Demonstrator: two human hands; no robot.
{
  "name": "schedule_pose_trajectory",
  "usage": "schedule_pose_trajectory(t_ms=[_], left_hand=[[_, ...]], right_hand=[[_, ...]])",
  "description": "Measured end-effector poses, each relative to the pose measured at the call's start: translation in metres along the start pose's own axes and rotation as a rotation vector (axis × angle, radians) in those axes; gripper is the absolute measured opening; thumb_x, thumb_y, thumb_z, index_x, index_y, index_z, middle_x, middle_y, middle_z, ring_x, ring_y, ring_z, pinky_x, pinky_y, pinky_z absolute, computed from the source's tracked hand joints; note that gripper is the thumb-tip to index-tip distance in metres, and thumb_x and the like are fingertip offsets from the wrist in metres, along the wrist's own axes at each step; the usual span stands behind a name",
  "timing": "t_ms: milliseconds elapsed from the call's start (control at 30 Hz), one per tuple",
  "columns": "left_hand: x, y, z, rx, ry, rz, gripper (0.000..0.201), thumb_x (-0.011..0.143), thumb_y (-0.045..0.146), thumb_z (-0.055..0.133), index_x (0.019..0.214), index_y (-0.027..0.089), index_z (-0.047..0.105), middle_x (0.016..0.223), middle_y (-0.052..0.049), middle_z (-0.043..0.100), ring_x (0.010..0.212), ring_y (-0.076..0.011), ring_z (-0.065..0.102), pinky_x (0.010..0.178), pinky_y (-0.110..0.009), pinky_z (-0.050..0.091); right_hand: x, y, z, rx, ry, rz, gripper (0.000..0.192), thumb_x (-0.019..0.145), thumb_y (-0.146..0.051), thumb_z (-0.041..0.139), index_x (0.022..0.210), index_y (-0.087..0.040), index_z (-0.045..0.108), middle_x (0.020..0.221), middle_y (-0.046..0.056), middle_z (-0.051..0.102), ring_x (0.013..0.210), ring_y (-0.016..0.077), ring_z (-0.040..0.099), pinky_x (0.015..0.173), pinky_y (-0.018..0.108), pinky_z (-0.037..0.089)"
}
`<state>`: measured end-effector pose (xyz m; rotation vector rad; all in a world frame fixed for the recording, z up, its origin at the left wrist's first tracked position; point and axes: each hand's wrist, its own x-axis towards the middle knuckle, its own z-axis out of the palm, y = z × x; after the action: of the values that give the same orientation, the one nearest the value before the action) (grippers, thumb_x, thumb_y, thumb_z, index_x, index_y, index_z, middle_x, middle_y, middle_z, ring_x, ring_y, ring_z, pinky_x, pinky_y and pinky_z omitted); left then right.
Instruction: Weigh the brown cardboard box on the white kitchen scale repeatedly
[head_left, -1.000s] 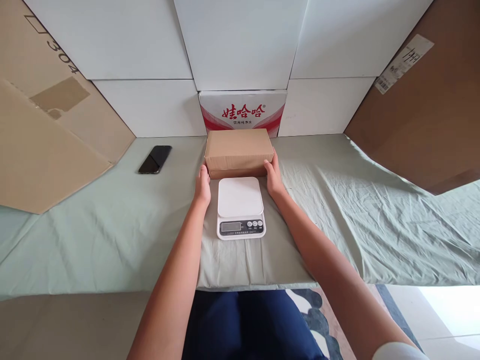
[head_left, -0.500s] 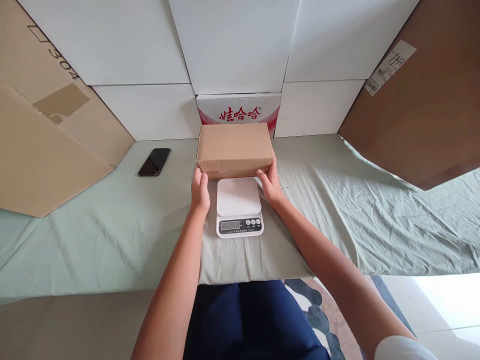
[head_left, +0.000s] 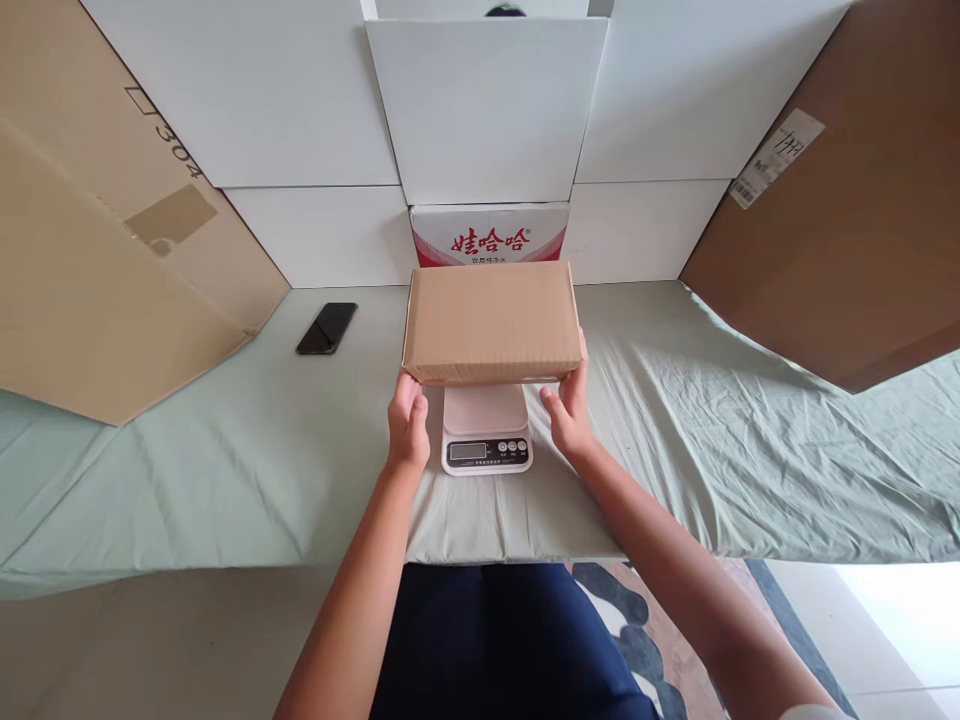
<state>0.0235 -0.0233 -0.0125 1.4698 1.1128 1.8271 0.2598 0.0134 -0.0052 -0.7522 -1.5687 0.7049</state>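
Observation:
A closed brown cardboard box (head_left: 491, 320) is held up above the table between both my hands. My left hand (head_left: 407, 422) grips its near left corner and my right hand (head_left: 570, 410) grips its near right corner. Right below the box sits a white digital scale (head_left: 486, 438) on the pale green cloth (head_left: 225, 470). The box covers the far part of the scale's platform; the display and buttons stay visible.
A black phone (head_left: 327, 328) lies on the cloth to the left. A red-and-white printed carton (head_left: 489, 235) stands behind the box against white panels. Large cardboard sheets lean at the left (head_left: 97, 250) and right (head_left: 847, 220).
Both hands have lifted the brown box off the cloth behind the scale and drawn it toward me, so it now hangs over the scale's platform.

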Motion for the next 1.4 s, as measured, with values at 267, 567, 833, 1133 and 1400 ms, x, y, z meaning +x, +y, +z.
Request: schedule_pose_trajectory(t_ms=[267, 567, 833, 1133, 1400], left_hand=[[-0.05, 0.02, -0.006, -0.013, 0.021, -0.047, 0.075, 0.092, 0.074, 0.048, 0.147, 0.025, 0.059, 0.147, -0.016, 0.065, 0.149, -0.0376, 0.052, 0.121, -0.051, 0.045], [-0.047, 0.014, -0.008, -0.025, 0.05, -0.106, 0.079, 0.092, 0.077, 0.048, 0.151, 0.025, 0.055, 0.151, -0.015, 0.063, 0.152, -0.0347, 0.05, 0.124, -0.047, 0.043], [-0.049, 0.012, -0.01, -0.012, 0.069, -0.089, 0.074, 0.095, 0.073, 0.047, 0.151, 0.026, 0.056, 0.153, -0.014, 0.062, 0.15, -0.0338, 0.052, 0.122, -0.046, 0.043], [-0.048, 0.016, -0.009, -0.011, 0.084, -0.105, 0.078, 0.091, 0.076, 0.049, 0.151, 0.027, 0.056, 0.152, -0.014, 0.063, 0.149, -0.0348, 0.053, 0.122, -0.047, 0.045], [-0.049, 0.015, -0.009, -0.027, 0.08, -0.085, 0.076, 0.093, 0.074, 0.05, 0.151, 0.027, 0.057, 0.152, -0.014, 0.063, 0.148, -0.0351, 0.054, 0.123, -0.047, 0.044]], right_hand=[[-0.043, -0.014, -0.003, 0.076, 0.024, 0.123, 0.086, 0.094, -0.066, 0.055, 0.167, -0.042, 0.013, 0.178, -0.001, 0.023, 0.166, 0.0286, 0.026, 0.137, 0.056, 0.028], [-0.038, -0.011, -0.001, 0.05, 0.018, 0.136, 0.089, 0.093, -0.066, 0.055, 0.167, -0.04, 0.013, 0.178, 0.001, 0.024, 0.166, 0.0303, 0.026, 0.135, 0.058, 0.028], [-0.038, -0.014, -0.001, 0.09, 0.004, 0.153, 0.085, 0.095, -0.065, 0.056, 0.166, -0.04, 0.016, 0.178, 0.0, 0.024, 0.167, 0.0302, 0.023, 0.136, 0.061, 0.025], [-0.036, -0.014, -0.001, 0.102, 0.001, 0.159, 0.082, 0.095, -0.065, 0.056, 0.165, -0.041, 0.02, 0.177, 0.001, 0.026, 0.163, 0.0324, 0.029, 0.134, 0.06, 0.029], [-0.037, -0.014, -0.001, 0.097, 0.023, 0.163, 0.076, 0.095, -0.061, 0.056, 0.163, -0.043, 0.025, 0.175, 0.0, 0.029, 0.161, 0.0341, 0.032, 0.133, 0.064, 0.03]])
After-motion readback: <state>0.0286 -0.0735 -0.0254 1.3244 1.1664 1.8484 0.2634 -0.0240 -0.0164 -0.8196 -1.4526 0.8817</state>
